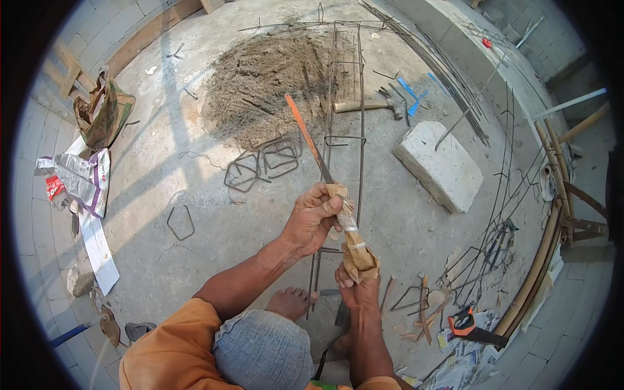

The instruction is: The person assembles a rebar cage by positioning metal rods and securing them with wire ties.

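Observation:
A narrow blade (304, 130), orange along most of its length and dark near its base, points up and to the left. Brown paper and clear tape form a crumpled wrapping (354, 246) around its lower end. My left hand (313, 214) is closed on the top of this wrapping, thumb and fingers pinching it just below the bare blade. Lower down, my right hand (357, 291) grips the bulky bottom end of the paper, its fingers partly hidden. Both hands are above a long steel rebar frame (361, 162) lying on the concrete floor.
A sand pile (260, 84) lies ahead, with bent rebar stirrups (263, 162) before it. To the right are a hammer (367, 104), a concrete block (439, 166) and long rebars (442, 71). An orange-handled handsaw (478, 327) rests lower right; torn bags (78, 175) lie left.

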{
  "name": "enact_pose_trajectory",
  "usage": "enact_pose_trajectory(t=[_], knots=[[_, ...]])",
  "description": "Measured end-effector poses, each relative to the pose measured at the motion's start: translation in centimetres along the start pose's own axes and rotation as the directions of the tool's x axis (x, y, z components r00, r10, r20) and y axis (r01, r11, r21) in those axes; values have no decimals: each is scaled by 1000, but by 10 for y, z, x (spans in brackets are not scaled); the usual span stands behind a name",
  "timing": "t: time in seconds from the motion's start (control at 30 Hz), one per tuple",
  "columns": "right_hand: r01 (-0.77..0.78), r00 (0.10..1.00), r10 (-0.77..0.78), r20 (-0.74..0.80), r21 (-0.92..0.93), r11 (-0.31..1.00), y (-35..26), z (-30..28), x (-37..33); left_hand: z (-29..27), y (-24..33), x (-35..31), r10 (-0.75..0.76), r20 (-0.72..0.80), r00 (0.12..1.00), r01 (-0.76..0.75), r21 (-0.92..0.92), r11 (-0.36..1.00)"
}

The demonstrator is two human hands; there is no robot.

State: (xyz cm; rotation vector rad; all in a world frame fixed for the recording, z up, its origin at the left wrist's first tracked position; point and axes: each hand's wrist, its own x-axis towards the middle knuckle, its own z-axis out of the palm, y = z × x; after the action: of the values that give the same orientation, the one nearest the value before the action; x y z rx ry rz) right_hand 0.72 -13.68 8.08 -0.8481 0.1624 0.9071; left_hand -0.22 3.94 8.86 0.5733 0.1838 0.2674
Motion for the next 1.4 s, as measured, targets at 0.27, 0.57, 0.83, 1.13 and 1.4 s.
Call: enact_pose_trajectory(t=[0.27, 0.57, 0.83, 1.13, 1.4], knots=[[-5, 997, 38, -69, 425, 905, 28, 31, 2, -6, -9, -3, 137, -269, 953, -117, 88, 989], [140, 789, -573, -221, -843, 519, 41, 27, 6, 11, -21, -18, 463, -173, 870, -249, 656, 712], [218, 600, -678, 425, -902, -373, 21, 13, 1, 1, -16, -16, 211, -132, 969, -27, 787, 617], [338, 852, -514, 102, -857, 389, 19, -3, -1, -5, -19, 3, -188, -227, 956, 286, 560, 777], [70, 941, -279, -189, -700, 711, -24, -18, -28, -6, -33, -15, -207, -144, 968, 252, 495, 832]])
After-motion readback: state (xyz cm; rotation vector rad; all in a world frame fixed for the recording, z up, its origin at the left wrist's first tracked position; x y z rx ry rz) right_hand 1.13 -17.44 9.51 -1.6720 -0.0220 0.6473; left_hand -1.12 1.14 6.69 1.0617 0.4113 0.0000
